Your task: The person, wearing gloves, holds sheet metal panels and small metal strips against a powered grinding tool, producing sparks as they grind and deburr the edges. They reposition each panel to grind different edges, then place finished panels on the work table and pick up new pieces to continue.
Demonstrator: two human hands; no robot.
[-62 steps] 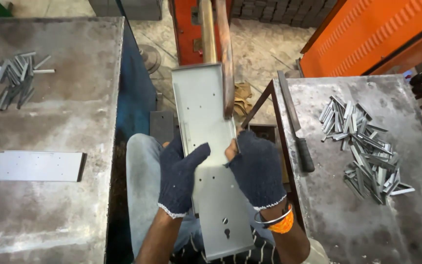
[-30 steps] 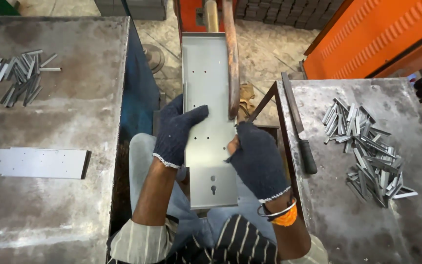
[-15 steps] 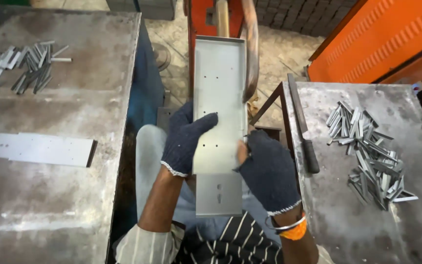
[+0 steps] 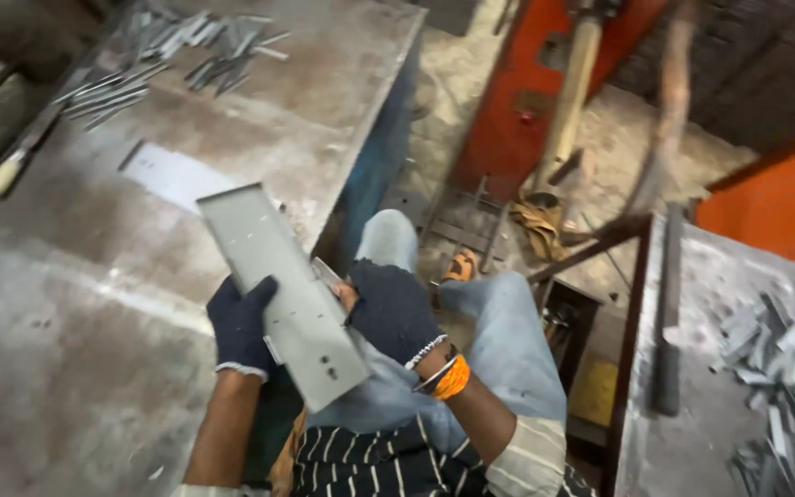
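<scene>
Dark knit gloves cover the left hand (image 4: 241,324) and right hand (image 4: 390,308), with orange wristbands, striped shirt, jeans.

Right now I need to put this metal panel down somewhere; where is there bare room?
The left table is bare in front of the flat sheet. Its far end holds loose metal strips. The right table is crowded with a strip pile, beside a dark bar.

head cam | looks steeply down, tilted left | close over lap | single view
</scene>
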